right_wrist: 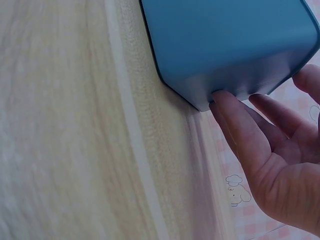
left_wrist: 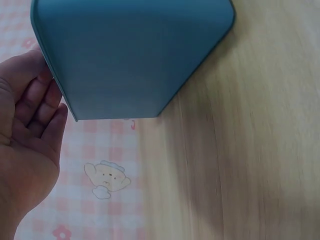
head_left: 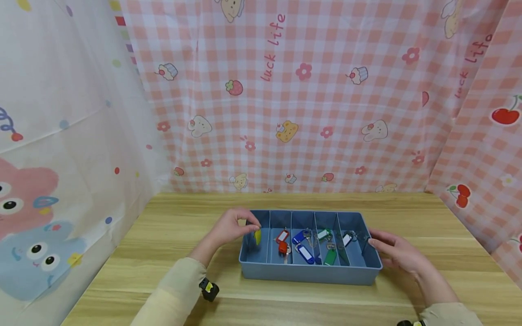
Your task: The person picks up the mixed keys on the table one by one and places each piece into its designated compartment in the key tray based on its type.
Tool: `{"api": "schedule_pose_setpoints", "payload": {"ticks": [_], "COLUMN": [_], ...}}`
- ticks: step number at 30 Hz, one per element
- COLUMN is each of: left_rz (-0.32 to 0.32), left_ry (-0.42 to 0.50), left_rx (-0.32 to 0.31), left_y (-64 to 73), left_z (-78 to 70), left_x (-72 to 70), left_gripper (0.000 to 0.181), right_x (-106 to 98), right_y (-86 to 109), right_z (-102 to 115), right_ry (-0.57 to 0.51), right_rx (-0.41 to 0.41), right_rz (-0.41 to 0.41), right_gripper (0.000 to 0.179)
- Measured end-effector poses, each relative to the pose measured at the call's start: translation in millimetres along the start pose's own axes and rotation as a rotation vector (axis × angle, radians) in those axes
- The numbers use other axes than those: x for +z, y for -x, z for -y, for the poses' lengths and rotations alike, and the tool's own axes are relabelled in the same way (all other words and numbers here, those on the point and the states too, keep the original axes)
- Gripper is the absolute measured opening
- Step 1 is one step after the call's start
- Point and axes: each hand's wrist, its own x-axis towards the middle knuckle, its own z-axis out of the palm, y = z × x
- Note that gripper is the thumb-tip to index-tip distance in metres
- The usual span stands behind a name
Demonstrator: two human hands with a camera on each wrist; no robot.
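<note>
A blue-grey divided tray (head_left: 310,271) sits on the table. My left hand (head_left: 232,228) reaches over its left end and pinches a yellow key tag (head_left: 258,237) in the leftmost compartment; whether a key hangs on it I cannot tell. In the left wrist view the left hand (left_wrist: 30,125) shows behind the tray wall, with the tag hidden. My right hand (head_left: 403,253) touches the outside of the tray's right end, fingertips on the wall and thumb by the rim. Other compartments hold red key tags (head_left: 282,236), blue key tags (head_left: 306,254), green key tags (head_left: 330,258) and a black key tag (head_left: 347,240).
Thin dividers (head_left: 269,246) split the tray into several compartments. The wooden table (head_left: 195,208) extends around it. A pink checked cloth (head_left: 310,149) hangs behind, and a white printed cloth (head_left: 81,136) hangs at the left.
</note>
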Motion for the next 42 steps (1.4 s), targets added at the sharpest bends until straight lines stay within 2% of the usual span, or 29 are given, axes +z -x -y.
{"api": "schedule_pose_setpoints", "payload": {"ticks": [6, 13, 18, 26, 30, 36, 42], "left_rz": [0.034, 0.046, 0.03, -0.017, -0.052, -0.098, -0.133], "left_ry": [-0.034, -0.066, -0.035, -0.055, -0.108, -0.217, -0.328], "left_rx": [0.002, 0.002, -0.022, 0.007, 0.01, 0.017, 0.023], "left_y": [-0.1, 0.2, 3.1, 14.6, 23.4, 37.0, 48.7], "left_z": [0.4, 0.9, 1.3, -0.3, -5.2, -12.8, -17.2], "left_x": [-1.8, -2.5, -3.1, -8.6, -11.7, -12.3, -12.8], "left_gripper": [0.005, 0.006, 0.018, 0.029, 0.029, 0.031, 0.042], "right_x": [-1, 1, 2, 3, 5, 5, 5], "right_y": [-0.9, -1.2, -1.4, -0.3, -0.9, -0.6, 4.5], "right_z": [0, 1, 3, 6, 6, 9, 12], "right_ry": [-0.01, -0.015, -0.017, 0.01, -0.002, 0.04, 0.166], "right_rx": [0.003, 0.012, 0.024, 0.022, 0.027, 0.023, -0.027], "right_rz": [0.0, -0.007, -0.016, -0.019, -0.024, -0.019, -0.069], "right_gripper": [0.067, 0.069, 0.07, 0.071, 0.071, 0.07, 0.066]}}
